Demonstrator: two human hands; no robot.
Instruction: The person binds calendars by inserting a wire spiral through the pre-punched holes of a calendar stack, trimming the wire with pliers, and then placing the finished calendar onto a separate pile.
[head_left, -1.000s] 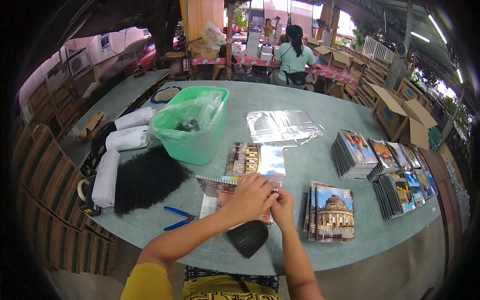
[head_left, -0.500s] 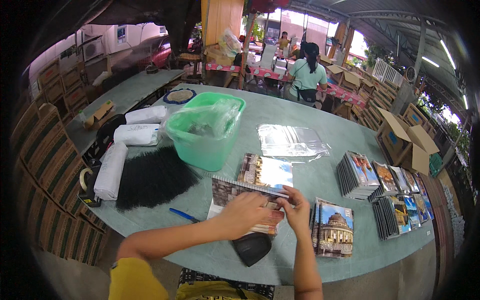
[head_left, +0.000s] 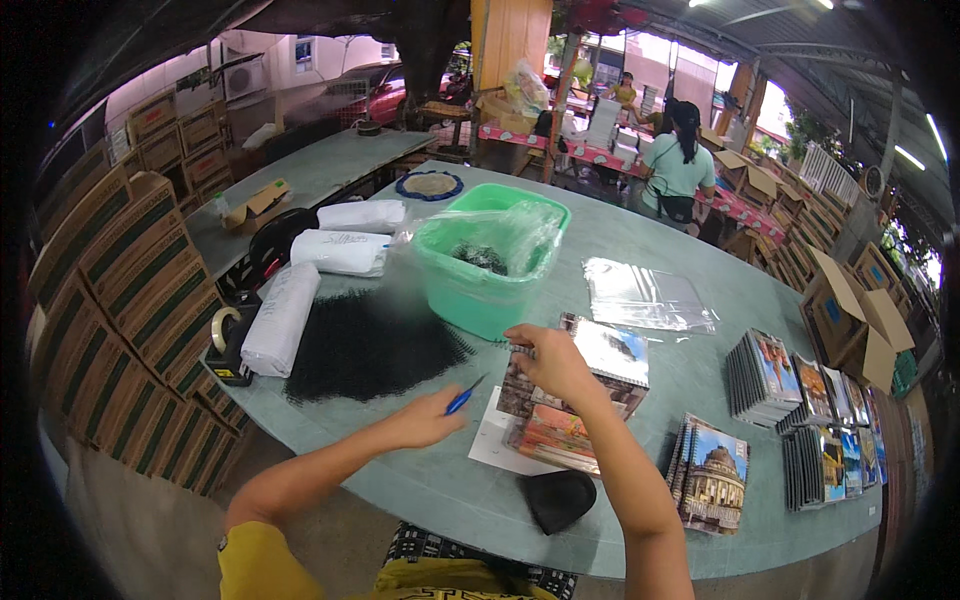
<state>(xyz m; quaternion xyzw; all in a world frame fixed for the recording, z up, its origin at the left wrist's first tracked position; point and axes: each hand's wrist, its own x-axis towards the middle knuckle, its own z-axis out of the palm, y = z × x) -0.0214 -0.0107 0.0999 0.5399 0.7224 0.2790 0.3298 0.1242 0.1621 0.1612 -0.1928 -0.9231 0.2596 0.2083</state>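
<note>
You are gripping the blue tool [head_left: 464, 398] in your left hand [head_left: 425, 420] and your right hand [head_left: 553, 362] is holding the notebook [head_left: 585, 375] upright at the table's near middle, so binding work seems next.

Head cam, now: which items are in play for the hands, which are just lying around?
In play:
left hand on blue-handled tool
right hand on spiral notebook

Lying about:
green tub
black pile
white rolls
clear sleeves
notebook stacks
tape dispenser
</note>
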